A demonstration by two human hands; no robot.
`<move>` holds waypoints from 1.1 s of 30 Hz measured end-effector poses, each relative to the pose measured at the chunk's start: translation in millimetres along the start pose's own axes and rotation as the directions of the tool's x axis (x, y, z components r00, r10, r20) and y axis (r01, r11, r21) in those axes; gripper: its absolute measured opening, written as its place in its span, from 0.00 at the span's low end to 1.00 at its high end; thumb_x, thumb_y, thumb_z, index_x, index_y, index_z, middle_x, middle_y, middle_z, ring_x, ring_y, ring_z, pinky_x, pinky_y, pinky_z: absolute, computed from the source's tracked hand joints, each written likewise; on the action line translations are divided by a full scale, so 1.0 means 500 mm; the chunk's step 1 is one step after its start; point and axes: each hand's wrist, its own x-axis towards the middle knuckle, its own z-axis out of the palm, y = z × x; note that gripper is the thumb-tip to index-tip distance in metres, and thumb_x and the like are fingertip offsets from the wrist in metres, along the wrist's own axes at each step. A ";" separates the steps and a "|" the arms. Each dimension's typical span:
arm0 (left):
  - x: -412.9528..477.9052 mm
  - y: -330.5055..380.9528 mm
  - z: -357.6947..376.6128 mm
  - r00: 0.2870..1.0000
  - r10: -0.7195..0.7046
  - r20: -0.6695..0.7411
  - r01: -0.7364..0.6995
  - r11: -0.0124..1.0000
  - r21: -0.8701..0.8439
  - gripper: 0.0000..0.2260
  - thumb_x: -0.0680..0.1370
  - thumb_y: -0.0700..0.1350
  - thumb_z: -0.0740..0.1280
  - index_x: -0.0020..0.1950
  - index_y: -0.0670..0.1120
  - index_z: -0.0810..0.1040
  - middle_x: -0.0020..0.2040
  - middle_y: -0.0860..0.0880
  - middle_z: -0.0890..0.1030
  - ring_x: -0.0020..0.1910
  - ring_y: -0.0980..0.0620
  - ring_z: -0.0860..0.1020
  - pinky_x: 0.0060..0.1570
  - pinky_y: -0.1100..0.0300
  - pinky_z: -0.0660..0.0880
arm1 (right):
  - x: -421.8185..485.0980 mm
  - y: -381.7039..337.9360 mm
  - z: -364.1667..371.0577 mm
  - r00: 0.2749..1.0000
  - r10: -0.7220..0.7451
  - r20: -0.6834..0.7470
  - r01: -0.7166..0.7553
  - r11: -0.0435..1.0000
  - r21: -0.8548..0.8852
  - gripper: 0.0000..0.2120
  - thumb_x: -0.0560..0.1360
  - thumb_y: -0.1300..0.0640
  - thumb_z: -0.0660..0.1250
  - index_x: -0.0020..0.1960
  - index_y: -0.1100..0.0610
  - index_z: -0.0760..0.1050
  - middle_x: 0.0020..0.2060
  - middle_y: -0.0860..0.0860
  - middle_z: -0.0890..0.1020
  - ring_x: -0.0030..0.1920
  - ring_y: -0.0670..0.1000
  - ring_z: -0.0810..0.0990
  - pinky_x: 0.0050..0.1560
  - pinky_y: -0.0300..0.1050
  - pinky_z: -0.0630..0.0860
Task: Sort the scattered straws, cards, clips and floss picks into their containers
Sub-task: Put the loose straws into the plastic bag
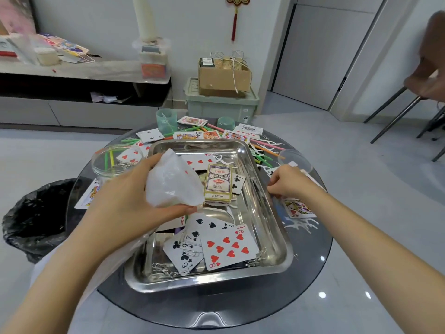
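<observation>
You look barely started: your left hand grips a plastic bag, your right hand curls at the steel tray's three-o'clock rim, grip unclear, with playing cards and straws lying scattered.

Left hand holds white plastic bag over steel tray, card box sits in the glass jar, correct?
No: head view shows the yellow playing-card box lying in the rectangular steel tray. Left hand does hold the white plastic bag over it.

Around the round dark table
A bin lined with a black bag stands at its left. Behind, 1 cardboard box sits on a pale green lidded tub, a red tassel hangs on the wall, and metal chair legs show at right.
</observation>
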 end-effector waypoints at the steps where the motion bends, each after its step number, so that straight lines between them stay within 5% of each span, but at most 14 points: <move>1: 0.000 0.002 0.000 1.000 -0.003 -0.001 0.003 1.000 0.002 0.49 0.53 0.75 0.65 0.72 0.59 0.63 0.49 0.62 0.72 0.47 0.55 0.71 0.44 0.56 0.67 | 0.004 0.002 -0.003 0.999 0.016 0.029 -0.017 0.999 0.029 0.06 0.72 0.62 0.70 0.42 0.65 0.83 0.36 0.58 0.84 0.30 0.49 0.78 0.40 0.44 0.80; 6: -0.002 0.008 0.000 1.000 -0.006 0.020 0.007 1.000 -0.020 0.48 0.53 0.75 0.65 0.71 0.59 0.64 0.49 0.63 0.72 0.48 0.54 0.73 0.45 0.56 0.69 | 0.024 0.011 -0.018 0.986 0.082 0.147 -0.093 0.993 0.074 0.09 0.70 0.58 0.73 0.44 0.65 0.82 0.37 0.57 0.84 0.30 0.48 0.78 0.32 0.39 0.78; 11: -0.003 0.007 -0.001 1.000 -0.002 0.020 0.003 1.000 -0.030 0.48 0.53 0.75 0.65 0.71 0.60 0.64 0.52 0.62 0.74 0.49 0.54 0.73 0.47 0.55 0.70 | 0.044 0.014 -0.023 0.992 0.067 0.106 -0.075 0.995 0.066 0.16 0.72 0.48 0.71 0.42 0.62 0.83 0.37 0.53 0.85 0.36 0.49 0.79 0.38 0.41 0.78; 16: -0.002 0.002 0.002 1.000 -0.018 0.017 0.018 0.999 -0.039 0.48 0.53 0.76 0.65 0.70 0.61 0.64 0.52 0.63 0.73 0.49 0.55 0.73 0.47 0.56 0.70 | 0.053 -0.002 -0.013 0.992 0.046 0.120 -0.044 0.999 -0.020 0.13 0.74 0.55 0.69 0.34 0.62 0.79 0.22 0.47 0.78 0.25 0.46 0.72 0.26 0.36 0.70; 24: 0.001 -0.002 0.005 0.999 -0.009 0.036 0.009 1.000 -0.015 0.48 0.53 0.79 0.65 0.70 0.61 0.64 0.53 0.63 0.74 0.51 0.55 0.74 0.49 0.55 0.73 | 0.062 0.002 -0.024 0.963 0.093 0.251 -0.124 0.986 0.109 0.14 0.74 0.54 0.69 0.33 0.60 0.73 0.26 0.51 0.72 0.25 0.47 0.66 0.26 0.37 0.65; 28: 0.001 -0.005 0.003 0.999 -0.010 0.033 0.011 1.000 -0.011 0.49 0.53 0.79 0.62 0.71 0.60 0.63 0.55 0.62 0.75 0.53 0.53 0.75 0.51 0.53 0.74 | 0.059 0.014 -0.029 0.990 0.066 0.123 -0.096 0.961 0.259 0.11 0.74 0.58 0.68 0.36 0.62 0.76 0.28 0.52 0.70 0.24 0.47 0.65 0.24 0.36 0.64; 33: 0.000 -0.009 0.003 0.999 -0.014 0.041 0.016 1.000 -0.027 0.50 0.53 0.79 0.62 0.71 0.59 0.63 0.58 0.58 0.77 0.53 0.52 0.75 0.51 0.54 0.74 | 0.009 -0.008 -0.076 0.996 -0.089 -0.024 0.091 0.985 0.143 0.16 0.81 0.52 0.59 0.38 0.58 0.76 0.34 0.50 0.73 0.31 0.47 0.69 0.30 0.37 0.66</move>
